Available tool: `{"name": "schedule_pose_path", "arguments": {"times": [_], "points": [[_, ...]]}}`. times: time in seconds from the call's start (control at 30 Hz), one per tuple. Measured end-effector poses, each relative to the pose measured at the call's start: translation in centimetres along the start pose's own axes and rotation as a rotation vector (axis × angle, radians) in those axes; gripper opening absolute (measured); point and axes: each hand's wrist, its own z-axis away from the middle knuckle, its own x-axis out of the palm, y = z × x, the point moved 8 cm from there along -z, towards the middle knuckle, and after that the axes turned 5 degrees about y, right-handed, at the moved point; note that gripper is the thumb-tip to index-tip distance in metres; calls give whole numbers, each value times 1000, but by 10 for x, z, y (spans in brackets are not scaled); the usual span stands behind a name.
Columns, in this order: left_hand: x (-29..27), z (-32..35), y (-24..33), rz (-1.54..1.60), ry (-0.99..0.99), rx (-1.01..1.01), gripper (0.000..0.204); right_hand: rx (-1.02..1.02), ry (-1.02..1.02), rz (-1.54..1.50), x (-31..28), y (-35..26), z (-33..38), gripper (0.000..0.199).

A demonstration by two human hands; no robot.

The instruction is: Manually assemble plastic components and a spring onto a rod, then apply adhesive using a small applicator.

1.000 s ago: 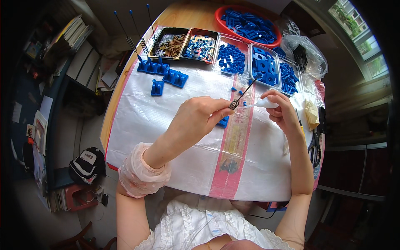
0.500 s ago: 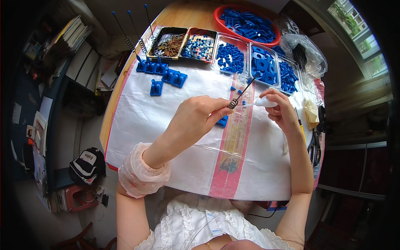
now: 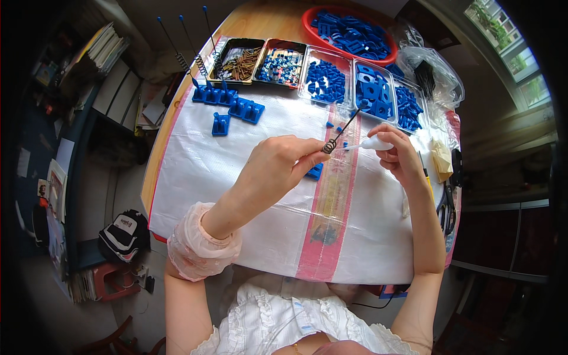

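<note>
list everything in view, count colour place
table: 1, light brown, centre
sheet: 1, white and pink, on table
trays: 5, two black, three clear, far side
basin: 1, red, behind trays
loose parts: many, blue, in basin
base blocks: several, blue, on sheet
standing springs: 3, black, far left
plastic bag: 1, clear, far right
scissors: 1, black, right edge
backpack: 1, dark, left of table
coiled wire: 1, black, above sheet
bottle: 1, white, above sheet
left hand: 1, pinching coiled wire
right hand: 1, holding bottle

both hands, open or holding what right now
Left hand: closed, pinching the black coiled wire between thumb and fingers.
Right hand: closed, holding the small white bottle with a thin nozzle.
</note>
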Motion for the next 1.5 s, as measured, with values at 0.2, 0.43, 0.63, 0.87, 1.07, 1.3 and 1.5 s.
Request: {"name": "schedule_pose_path", "arguments": {"times": [0.2,0.43,0.63,0.87,1.07,1.3,1.5], "points": [[-1,1,0,18,4,1,20,8,1,-4,2,-1,1,20],[0,0,-1,5,-3,-3,19,25,-6,22,1,-1,6,21],[0,1,0,-4,2,4,19,32,2,36,4,0,7,19],[-1,0,0,-2,-1,-2,19,31,4,37,2,-1,7,19],[-1,0,0,7,2,-4,19,14,-11,2,-2,1,4,22],[-1,1,-1,-5,2,2,19,0,2,5,-1,-3,7,22],[-1,1,-1,-4,-9,1,20,-45,11,3,-17,-27,23,22]]}}
